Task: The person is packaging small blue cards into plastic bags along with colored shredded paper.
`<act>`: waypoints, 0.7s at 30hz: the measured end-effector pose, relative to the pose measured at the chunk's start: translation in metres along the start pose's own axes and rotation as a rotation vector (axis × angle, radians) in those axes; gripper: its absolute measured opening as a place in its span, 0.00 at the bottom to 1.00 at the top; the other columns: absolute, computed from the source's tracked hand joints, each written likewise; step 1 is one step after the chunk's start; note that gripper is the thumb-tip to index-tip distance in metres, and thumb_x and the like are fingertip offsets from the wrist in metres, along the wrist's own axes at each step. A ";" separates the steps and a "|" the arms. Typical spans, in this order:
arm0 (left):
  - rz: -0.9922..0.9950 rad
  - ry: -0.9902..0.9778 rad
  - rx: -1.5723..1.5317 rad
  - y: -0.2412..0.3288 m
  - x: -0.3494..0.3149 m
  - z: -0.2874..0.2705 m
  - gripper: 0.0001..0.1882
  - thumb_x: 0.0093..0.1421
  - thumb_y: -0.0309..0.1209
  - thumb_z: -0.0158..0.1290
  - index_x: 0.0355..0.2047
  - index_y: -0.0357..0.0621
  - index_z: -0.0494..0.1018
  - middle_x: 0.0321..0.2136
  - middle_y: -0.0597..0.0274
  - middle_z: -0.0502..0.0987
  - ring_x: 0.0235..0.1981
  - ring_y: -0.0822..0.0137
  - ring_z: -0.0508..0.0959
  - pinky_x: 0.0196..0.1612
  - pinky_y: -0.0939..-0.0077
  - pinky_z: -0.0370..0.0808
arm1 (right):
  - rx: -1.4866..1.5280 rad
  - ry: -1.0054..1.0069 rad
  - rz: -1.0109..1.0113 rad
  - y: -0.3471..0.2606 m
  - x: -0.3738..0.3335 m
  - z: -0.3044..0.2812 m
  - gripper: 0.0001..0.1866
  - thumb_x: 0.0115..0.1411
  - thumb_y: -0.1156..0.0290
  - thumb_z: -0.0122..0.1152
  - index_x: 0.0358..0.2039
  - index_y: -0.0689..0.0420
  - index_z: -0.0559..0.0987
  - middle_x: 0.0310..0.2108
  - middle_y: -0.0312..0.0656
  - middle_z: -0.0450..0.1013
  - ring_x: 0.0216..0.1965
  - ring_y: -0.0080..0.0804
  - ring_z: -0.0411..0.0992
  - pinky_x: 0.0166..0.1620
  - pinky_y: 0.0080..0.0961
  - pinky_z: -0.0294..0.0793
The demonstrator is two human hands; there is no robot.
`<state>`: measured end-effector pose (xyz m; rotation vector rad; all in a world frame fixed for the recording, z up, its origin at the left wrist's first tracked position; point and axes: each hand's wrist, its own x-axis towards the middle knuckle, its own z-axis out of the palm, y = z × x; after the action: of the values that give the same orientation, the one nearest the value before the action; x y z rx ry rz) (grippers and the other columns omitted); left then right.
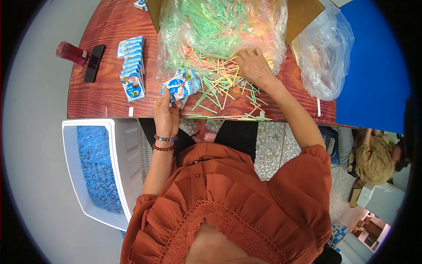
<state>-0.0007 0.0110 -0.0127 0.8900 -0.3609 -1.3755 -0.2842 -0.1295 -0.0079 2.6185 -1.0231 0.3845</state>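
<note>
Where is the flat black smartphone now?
In the head view, the smartphone lies on the reddish wooden table at left, between the red bottle and the row of blue-and-white packets.

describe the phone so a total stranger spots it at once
Find the reddish wooden table and go to its left side. Between the red container and the row of small packets lies the phone: flat, black and rectangular, unlike its colourful neighbours.

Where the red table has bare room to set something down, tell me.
Bare: the front-left of the table, bordered by the phone, packet row and front edge; also a narrow strip between that row and the packets in the left hand. Crowded: loose straws around the right hand.
</note>
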 end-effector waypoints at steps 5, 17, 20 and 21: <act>0.004 0.009 -0.008 -0.001 0.000 -0.005 0.13 0.67 0.37 0.50 0.35 0.39 0.76 0.34 0.63 0.79 0.27 0.76 0.72 0.30 0.81 0.70 | 0.004 -0.024 -0.018 0.004 -0.003 0.005 0.10 0.49 0.75 0.55 0.34 0.59 0.73 0.35 0.42 0.70 0.40 0.37 0.67 0.44 0.35 0.61; -0.002 0.021 -0.009 0.001 0.000 -0.004 0.12 0.67 0.36 0.51 0.36 0.39 0.76 0.34 0.63 0.79 0.29 0.76 0.74 0.30 0.82 0.71 | 0.286 -0.169 0.059 0.000 -0.001 -0.009 0.11 0.56 0.78 0.45 0.41 0.60 0.69 0.37 0.47 0.69 0.43 0.42 0.67 0.47 0.38 0.59; -0.014 0.026 -0.005 0.000 0.001 -0.001 0.12 0.67 0.36 0.51 0.36 0.39 0.76 0.35 0.63 0.79 0.29 0.76 0.74 0.30 0.81 0.71 | 0.473 -0.078 0.063 -0.003 -0.001 -0.006 0.13 0.55 0.81 0.44 0.41 0.59 0.69 0.37 0.50 0.68 0.43 0.44 0.67 0.47 0.38 0.58; -0.018 0.028 -0.002 0.000 0.001 0.000 0.12 0.67 0.36 0.51 0.36 0.39 0.76 0.35 0.63 0.79 0.29 0.76 0.74 0.30 0.81 0.71 | 0.483 -0.102 0.077 -0.002 -0.001 -0.005 0.14 0.55 0.81 0.45 0.43 0.59 0.69 0.38 0.50 0.68 0.43 0.46 0.67 0.47 0.39 0.59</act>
<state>-0.0004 0.0098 -0.0131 0.9117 -0.3308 -1.3782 -0.2842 -0.1259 -0.0043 3.0555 -1.1897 0.5852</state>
